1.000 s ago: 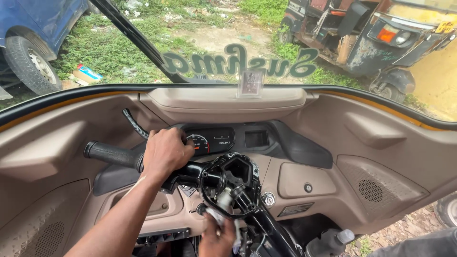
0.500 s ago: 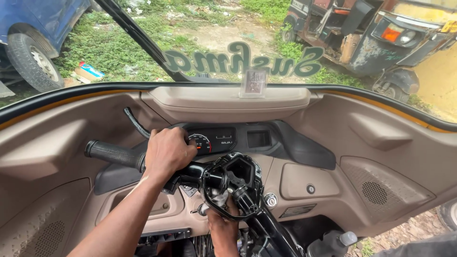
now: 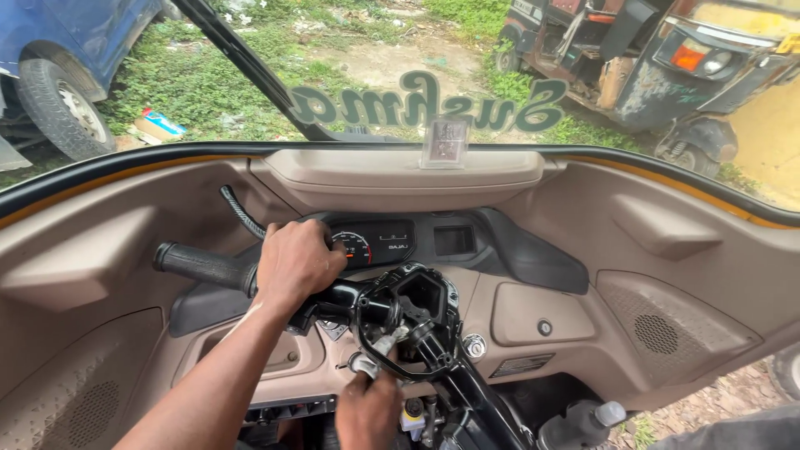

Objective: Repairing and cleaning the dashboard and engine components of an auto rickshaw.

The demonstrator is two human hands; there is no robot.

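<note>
Hands at the handlebar housing

Nearest the camera, the right hand (image 3: 367,410) comes up from below, its fingers closed around the lower end of a small silvery tool (image 3: 375,350) whose tip enters the open black housing (image 3: 412,321) at the middle of the handlebar. Just beyond, the left hand (image 3: 296,265) is wrapped firmly over the bar, beside the ribbed black grip (image 3: 200,265), which it does not cover.

The step in hand looks like working a fitting inside the housing while the bar is steadied. Further work there would call for the bar kept from swinging and the tool tip kept seated; the fitting itself cannot be made out.

Against half a second ago, the right hand sits a little lower and further left, while the left hand has not shifted.

Behind the bar lies the speedometer dial (image 3: 357,247), then the windscreen with its wiper (image 3: 242,62), and a blue vehicle (image 3: 50,50) on the grass.
</note>
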